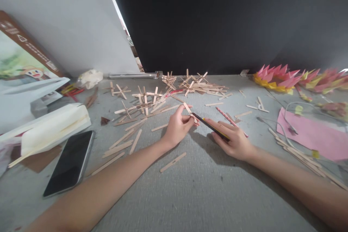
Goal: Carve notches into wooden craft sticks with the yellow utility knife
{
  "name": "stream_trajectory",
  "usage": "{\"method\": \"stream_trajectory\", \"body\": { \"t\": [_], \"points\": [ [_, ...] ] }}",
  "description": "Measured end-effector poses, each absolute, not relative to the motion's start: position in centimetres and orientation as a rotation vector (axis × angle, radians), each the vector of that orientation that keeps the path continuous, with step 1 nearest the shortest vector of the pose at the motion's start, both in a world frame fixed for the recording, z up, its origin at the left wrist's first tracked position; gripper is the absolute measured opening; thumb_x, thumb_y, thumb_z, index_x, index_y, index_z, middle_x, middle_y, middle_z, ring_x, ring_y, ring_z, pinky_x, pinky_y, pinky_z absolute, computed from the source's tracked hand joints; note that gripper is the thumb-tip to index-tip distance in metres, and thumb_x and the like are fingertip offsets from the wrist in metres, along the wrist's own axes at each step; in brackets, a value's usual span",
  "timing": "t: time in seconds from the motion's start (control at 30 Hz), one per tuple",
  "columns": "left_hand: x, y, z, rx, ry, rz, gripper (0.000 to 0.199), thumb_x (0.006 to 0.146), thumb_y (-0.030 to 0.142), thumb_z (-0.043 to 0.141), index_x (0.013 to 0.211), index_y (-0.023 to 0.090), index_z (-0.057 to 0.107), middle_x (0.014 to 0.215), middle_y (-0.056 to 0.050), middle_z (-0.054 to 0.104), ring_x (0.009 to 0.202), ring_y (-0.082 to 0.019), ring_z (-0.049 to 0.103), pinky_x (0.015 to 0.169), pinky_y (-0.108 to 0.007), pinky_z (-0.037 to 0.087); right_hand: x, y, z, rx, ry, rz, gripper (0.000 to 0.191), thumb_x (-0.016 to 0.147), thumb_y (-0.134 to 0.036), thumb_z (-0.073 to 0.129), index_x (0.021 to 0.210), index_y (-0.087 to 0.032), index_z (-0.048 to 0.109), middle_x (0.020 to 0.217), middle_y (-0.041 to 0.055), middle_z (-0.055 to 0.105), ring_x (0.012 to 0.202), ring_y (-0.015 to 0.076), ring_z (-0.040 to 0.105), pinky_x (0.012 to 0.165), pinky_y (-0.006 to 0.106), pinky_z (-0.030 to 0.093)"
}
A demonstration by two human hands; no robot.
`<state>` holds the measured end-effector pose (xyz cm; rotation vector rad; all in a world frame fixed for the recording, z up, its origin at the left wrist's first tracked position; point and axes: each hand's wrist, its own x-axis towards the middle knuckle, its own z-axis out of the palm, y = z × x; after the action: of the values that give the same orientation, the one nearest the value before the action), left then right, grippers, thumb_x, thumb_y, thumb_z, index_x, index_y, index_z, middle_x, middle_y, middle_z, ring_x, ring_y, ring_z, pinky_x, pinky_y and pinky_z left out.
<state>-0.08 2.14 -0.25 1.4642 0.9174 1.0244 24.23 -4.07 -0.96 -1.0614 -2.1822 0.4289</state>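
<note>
Near the middle of the grey table [201, 195], my left hand [179, 125] pinches a wooden craft stick [187, 108] between thumb and fingers, the stick tilted upward. My right hand [233, 138] is wrapped round a black and yellow utility knife [214, 128]. The knife's tip meets the held stick near my left fingertips. A notched stick [173, 162] lies on the table just below my left hand. Behind the hands are a pile of loose sticks [209, 87] and several crossed stick pieces [146, 102]. A red-striped straw [227, 116] lies beyond my right hand.
At the left are a black phone [69, 163], an opened white paper wrapper [56, 130] and crumpled tissue [91, 78]. On the right lie pink paper [312, 134], a grey cable [285, 130], long thin sticks [301, 157] and pink-yellow folded paper [277, 78]. A dark panel [225, 21] stands behind.
</note>
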Motion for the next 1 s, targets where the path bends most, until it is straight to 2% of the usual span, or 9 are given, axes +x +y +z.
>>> {"method": "stream_trajectory", "body": {
  "t": [0.2,0.4,0.83,0.93,1.0],
  "points": [
    [-0.17,2.17,-0.68,1.529,0.924,1.035,0.047,0.098,0.048,0.07,0.131,0.019,0.053,0.088,-0.007,0.082,0.082,-0.024,0.082,0.08,-0.031,0.061,24.23,-4.1,-0.87,-1.084,-2.195,0.44,0.057,0.108,-0.026,0.05,0.165,-0.026,0.044,0.098,0.0062,0.072,0.078,0.0172,0.068,0.076,0.031,0.058],
    [-0.3,1.96,-0.86,1.682,0.964,1.024,0.041,0.102,0.044,0.065,0.134,0.019,0.055,0.089,-0.007,0.082,0.084,-0.023,0.082,0.078,-0.03,0.061,23.81,-4.58,-0.4,-1.07,-2.207,0.385,0.058,0.107,-0.025,0.047,0.165,-0.021,0.044,0.082,0.0029,0.067,0.063,0.0156,0.061,0.067,0.029,0.057],
    [-0.39,1.79,-0.48,1.827,0.986,0.981,0.038,0.105,0.04,0.058,0.137,0.019,0.054,0.085,-0.006,0.08,0.079,-0.021,0.079,0.075,-0.031,0.059,23.67,-4.94,-0.36,-1.081,-2.177,0.413,0.057,0.107,-0.024,0.048,0.164,-0.02,0.046,0.085,0.0034,0.071,0.065,0.0142,0.064,0.067,0.026,0.057],
    [-0.41,1.84,-0.49,1.802,0.956,0.969,0.039,0.105,0.039,0.057,0.138,0.019,0.052,0.085,-0.005,0.079,0.073,-0.019,0.076,0.073,-0.03,0.058,23.86,-4.85,-0.52,-1.085,-2.16,0.472,0.058,0.107,-0.025,0.049,0.164,-0.02,0.046,0.092,0.0051,0.077,0.068,0.0144,0.07,0.07,0.026,0.06],
    [-0.41,1.9,-0.44,1.753,0.922,0.959,0.039,0.105,0.041,0.057,0.137,0.019,0.051,0.085,-0.005,0.077,0.07,-0.017,0.074,0.071,-0.028,0.057,24.02,-4.72,-0.6,-1.086,-2.147,0.519,0.058,0.107,-0.025,0.05,0.165,-0.021,0.045,0.108,0.0083,0.081,0.081,0.0161,0.077,0.079,0.027,0.063]
  ]
}}
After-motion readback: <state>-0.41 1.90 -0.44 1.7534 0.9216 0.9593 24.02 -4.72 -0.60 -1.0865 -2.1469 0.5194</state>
